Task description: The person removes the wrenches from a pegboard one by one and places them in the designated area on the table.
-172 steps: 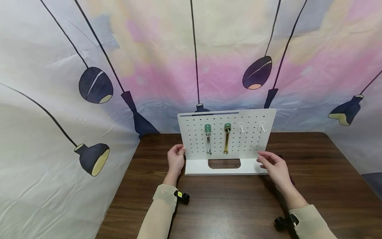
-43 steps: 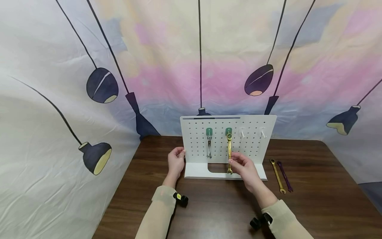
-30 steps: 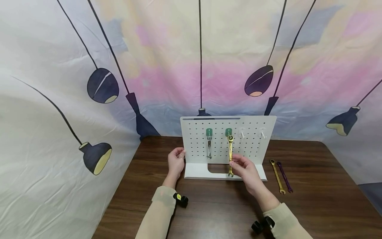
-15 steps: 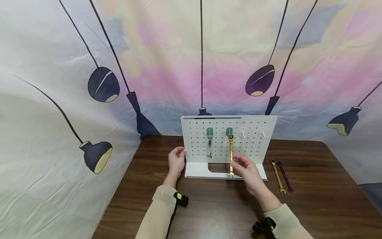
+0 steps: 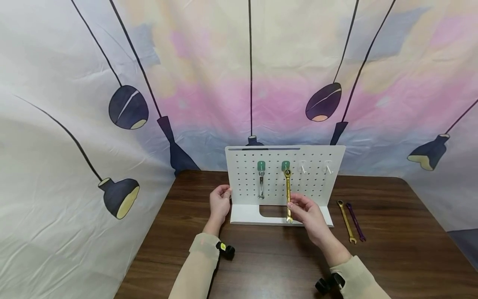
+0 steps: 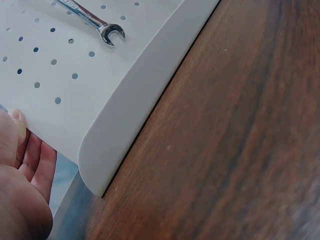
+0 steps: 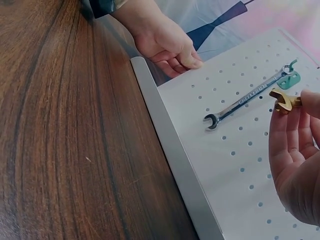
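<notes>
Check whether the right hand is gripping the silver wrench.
No, the right hand pinches a gold wrench, while the silver wrench hangs on the white pegboard.

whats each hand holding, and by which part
Right hand: gold wrench, by its lower shank near the open end. Left hand: white pegboard, by its left edge.

A brown wooden table [image 5: 396, 216] with dark stripes and a round back corner stands in front of a big, wrinkly cloth [image 5: 209, 62], which is white on the left and has soft pink, yellow and blue patches. Dark blue lamps are painted on the cloth, hanging from thin black cords: a round lamp [image 5: 128, 107] and a bell-shaped lamp [image 5: 119, 198] on the left, an egg-shaped lamp [image 5: 324, 101] with a peach bottom, and a tipped lamp [image 5: 428, 152] with a yellow inside far right.
</notes>
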Demonstrator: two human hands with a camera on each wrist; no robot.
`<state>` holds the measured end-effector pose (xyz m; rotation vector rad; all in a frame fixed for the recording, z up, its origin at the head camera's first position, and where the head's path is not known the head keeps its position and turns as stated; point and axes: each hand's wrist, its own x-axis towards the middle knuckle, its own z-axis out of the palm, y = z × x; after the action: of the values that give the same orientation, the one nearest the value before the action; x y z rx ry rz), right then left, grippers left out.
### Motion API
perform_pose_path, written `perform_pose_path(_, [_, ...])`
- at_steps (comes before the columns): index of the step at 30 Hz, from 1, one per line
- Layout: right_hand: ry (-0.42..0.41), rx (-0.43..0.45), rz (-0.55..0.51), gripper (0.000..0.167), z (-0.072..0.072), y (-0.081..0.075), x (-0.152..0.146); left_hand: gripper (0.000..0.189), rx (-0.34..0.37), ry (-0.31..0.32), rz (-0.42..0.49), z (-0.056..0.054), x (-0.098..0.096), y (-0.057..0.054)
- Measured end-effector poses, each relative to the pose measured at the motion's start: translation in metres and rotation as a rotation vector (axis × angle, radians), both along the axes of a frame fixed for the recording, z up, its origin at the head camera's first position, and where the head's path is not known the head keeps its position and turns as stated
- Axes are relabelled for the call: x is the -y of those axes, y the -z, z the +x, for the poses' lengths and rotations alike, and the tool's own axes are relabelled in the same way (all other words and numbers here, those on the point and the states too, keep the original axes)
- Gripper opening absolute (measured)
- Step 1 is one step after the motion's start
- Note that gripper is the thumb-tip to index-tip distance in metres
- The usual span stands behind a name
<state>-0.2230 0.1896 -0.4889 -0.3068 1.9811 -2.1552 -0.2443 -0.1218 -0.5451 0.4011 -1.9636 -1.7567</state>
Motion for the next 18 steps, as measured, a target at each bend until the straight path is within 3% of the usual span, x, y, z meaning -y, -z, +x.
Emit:
perform_pose_path(12, [0.005, -0.021, -0.044, 0.024, 0.003, -0.007, -0.003, 0.007, -0.001, 0.0, 0.003, 0.001, 0.001, -0.001])
perform_pose_path(18, [0.037, -0.025, -0.072, 0.02, 0.003, -0.005, -0.021, 0.007, -0.003, 0.004, -0.005, 0.001, 0.0, 0.001])
